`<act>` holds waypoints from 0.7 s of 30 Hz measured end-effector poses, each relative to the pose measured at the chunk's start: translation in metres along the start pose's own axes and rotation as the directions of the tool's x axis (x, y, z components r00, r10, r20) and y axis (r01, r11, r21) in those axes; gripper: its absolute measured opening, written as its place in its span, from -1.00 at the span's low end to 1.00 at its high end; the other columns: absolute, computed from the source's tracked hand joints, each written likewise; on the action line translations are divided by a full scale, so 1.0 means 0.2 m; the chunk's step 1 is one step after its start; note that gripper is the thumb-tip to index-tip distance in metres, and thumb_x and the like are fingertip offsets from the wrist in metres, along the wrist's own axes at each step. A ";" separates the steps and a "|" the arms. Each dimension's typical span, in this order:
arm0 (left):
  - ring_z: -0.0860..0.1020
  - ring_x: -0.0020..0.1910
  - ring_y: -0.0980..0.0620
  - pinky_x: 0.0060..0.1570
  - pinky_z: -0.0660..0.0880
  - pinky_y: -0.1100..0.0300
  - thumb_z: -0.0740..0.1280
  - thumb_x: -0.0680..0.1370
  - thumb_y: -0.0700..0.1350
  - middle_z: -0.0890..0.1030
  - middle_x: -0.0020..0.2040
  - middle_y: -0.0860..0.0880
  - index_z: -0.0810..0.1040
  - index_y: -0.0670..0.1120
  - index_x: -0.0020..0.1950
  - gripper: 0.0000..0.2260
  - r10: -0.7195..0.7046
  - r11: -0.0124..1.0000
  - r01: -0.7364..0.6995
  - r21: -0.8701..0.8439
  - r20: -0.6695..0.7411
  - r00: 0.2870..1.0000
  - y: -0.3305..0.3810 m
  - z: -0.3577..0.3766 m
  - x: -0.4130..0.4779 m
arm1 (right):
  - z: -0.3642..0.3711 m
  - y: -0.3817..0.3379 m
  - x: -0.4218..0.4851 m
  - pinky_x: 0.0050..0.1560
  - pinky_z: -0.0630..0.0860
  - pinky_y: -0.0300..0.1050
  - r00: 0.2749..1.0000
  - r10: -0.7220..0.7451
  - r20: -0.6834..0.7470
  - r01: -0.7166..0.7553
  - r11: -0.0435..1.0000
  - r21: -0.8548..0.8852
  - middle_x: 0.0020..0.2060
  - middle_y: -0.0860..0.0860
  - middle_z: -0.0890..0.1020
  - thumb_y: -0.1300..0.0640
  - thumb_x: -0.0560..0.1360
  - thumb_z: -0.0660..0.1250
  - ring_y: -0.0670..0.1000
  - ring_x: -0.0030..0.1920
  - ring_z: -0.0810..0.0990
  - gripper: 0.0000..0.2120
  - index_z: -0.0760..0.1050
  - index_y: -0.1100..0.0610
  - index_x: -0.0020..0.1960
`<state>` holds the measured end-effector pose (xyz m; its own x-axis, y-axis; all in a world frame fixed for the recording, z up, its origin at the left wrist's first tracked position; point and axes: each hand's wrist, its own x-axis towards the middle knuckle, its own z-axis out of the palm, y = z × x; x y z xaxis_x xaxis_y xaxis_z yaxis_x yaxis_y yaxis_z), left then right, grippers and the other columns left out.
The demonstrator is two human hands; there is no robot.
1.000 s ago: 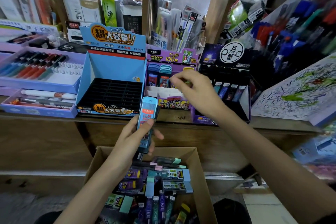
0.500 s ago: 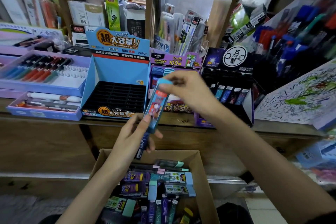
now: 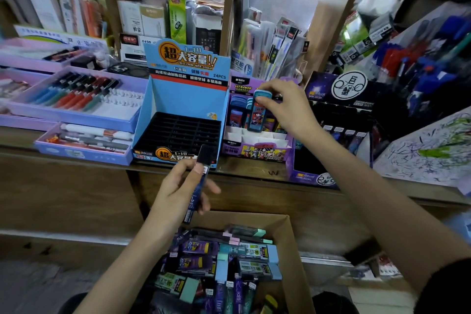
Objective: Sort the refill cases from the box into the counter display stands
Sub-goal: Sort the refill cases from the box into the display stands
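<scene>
From the head camera: well short of done, by the look of it. Pinching a light-blue refill case point(image 3: 258, 112) upright in the right hand point(image 3: 283, 107), just above the rear rows of the purple display stand point(image 3: 254, 153), among a few like cases already standing there; front pockets bare. Gripping a slim dark refill case point(image 3: 205, 157) in the left hand point(image 3: 175, 194), thumb pressed along it, in front of the blue display stand point(image 3: 188, 99), with every black slot seemingly unfilled. Further right on the worktop point(image 3: 244, 168), a black display stand point(image 3: 308, 163) with one row of cases in it. Below, in the cardboard box point(image 3: 293, 245), many cases heaped in mixed colours. Judging from that: two in hand, a handful placed, the bulk left to sort.
</scene>
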<state>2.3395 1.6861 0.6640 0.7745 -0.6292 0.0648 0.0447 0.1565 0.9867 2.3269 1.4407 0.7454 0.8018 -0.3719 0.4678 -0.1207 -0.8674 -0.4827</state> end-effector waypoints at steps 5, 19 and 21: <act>0.44 -0.55 0.02 -0.52 0.40 0.22 0.13 0.60 -0.13 0.62 -0.32 -0.10 0.36 -0.24 0.02 -0.83 0.001 1.000 -0.001 0.017 -0.002 1.000 0.00 -0.02 -0.01 | 0.02 -0.02 0.02 0.03 0.31 -0.09 0.997 -0.080 -0.019 0.080 0.996 -0.028 -0.19 -0.21 0.47 0.10 0.48 0.38 -0.03 0.06 0.39 -0.83 0.59 0.07 0.06; 0.47 -0.53 0.03 -0.50 0.42 0.23 0.15 0.57 -0.06 0.64 -0.29 -0.10 0.39 -0.18 -0.01 -0.82 0.027 0.999 -0.028 0.015 0.043 0.999 0.00 0.03 0.00 | 0.08 0.08 -0.03 0.17 0.24 -0.09 0.984 -0.176 -0.002 0.167 0.939 -0.299 0.08 0.08 0.48 0.07 0.50 0.35 0.10 0.18 0.36 -0.62 0.44 0.13 0.28; 0.47 -0.52 0.03 -0.51 0.43 0.24 0.15 0.59 -0.07 0.65 -0.29 -0.10 0.40 -0.16 -0.01 -0.84 0.037 0.999 -0.038 0.018 0.057 0.998 0.00 0.07 0.02 | 0.02 0.03 -0.09 0.11 0.31 -0.18 0.988 -0.147 -0.042 0.140 0.982 -0.130 0.01 0.03 0.51 0.09 0.53 0.32 0.00 0.11 0.42 -0.73 0.49 0.13 0.21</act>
<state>2.3337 1.6738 0.6666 0.7386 -0.6653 0.1092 0.0042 0.1666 0.9860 2.3150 1.4444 0.7311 0.7858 -0.2540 0.5639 -0.0821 -0.9465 -0.3120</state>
